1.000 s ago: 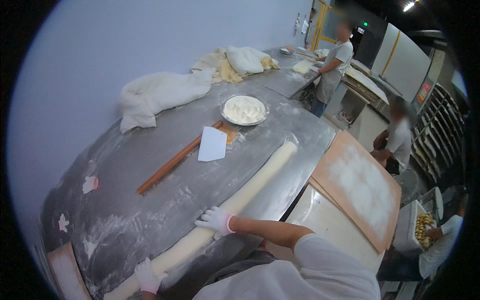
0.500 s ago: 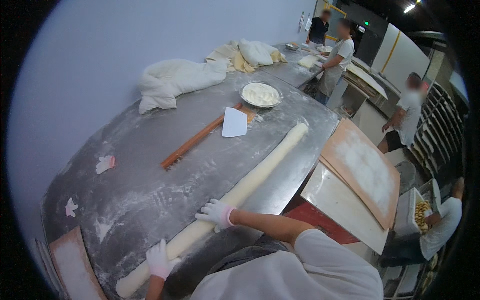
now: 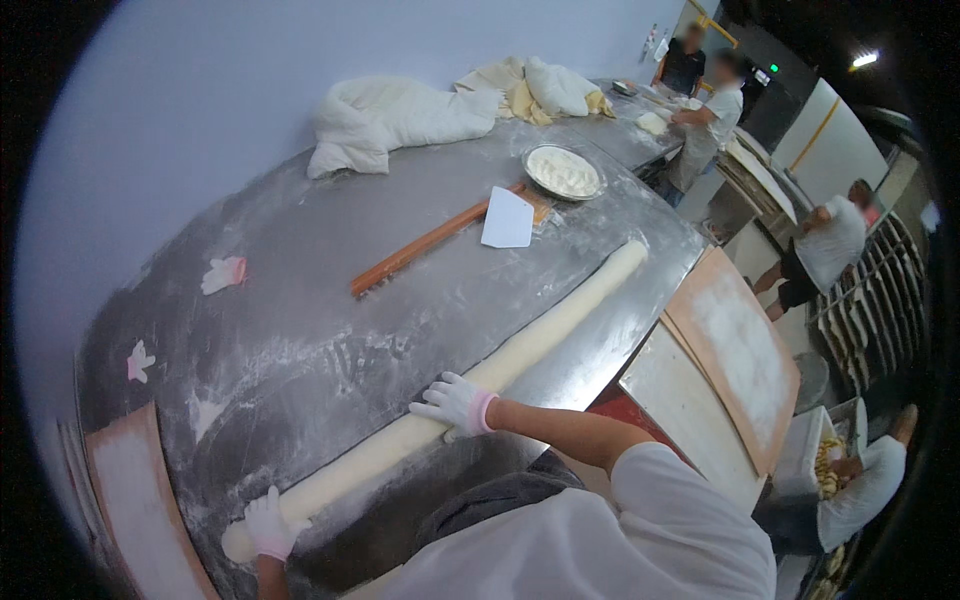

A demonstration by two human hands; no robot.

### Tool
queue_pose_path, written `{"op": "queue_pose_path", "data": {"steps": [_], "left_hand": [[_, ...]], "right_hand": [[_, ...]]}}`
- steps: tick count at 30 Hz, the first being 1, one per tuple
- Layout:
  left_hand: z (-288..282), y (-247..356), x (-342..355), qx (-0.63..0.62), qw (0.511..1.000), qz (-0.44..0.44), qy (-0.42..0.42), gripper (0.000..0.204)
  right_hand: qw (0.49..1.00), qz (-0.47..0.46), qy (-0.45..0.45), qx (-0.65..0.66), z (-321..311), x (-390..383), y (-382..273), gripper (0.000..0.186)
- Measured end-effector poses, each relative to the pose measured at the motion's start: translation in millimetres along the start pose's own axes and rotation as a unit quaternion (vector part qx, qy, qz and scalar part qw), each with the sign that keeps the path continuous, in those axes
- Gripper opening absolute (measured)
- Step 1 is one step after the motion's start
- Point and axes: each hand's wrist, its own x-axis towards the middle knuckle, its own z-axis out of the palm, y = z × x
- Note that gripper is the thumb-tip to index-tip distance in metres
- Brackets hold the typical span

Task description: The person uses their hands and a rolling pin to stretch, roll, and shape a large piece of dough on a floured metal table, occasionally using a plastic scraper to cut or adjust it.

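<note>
Scraper (image 3: 509,219), rolling pin (image 3: 425,247) and bowl (image 3: 577,197) lie beyond the dough roll (image 3: 385,446).

No legible text, green lit sign (image 3: 774,69) at back, too small to read

Both hands gloved, white with pink cuffs. The left hand (image 3: 270,523) rests over the near end of a long pale dough roll (image 3: 545,330); the right hand (image 3: 455,403) lies with fingers spread across its middle section. The roll lies diagonally on a grey, powder-streaked table (image 3: 290,340). Beyond it: a wooden rolling pin (image 3: 425,245), overlapped near its far end by a white scraper (image 3: 508,218); a round bowl (image 3: 572,197) of white powder (image 3: 563,172); bunched white cloth (image 3: 400,115) by the wall. Two loose gloves (image 3: 222,276) lie at left.
</note>
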Motion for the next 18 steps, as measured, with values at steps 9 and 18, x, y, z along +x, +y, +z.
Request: {"op": "queue_pose_path", "data": {"steps": [9,18], "left_hand": [[-43,35,9,0.01,0.974,-0.148,-0.172,0.091],[1,158,69,-0.026,0.988,0.148,0.041,0.089]], "right_hand": [[0.999,0.031,-0.005,-0.018,-6,-41,44,0.09],[0.999,0.031,0.02,0.01,-18,-116,132,0.091]]}}
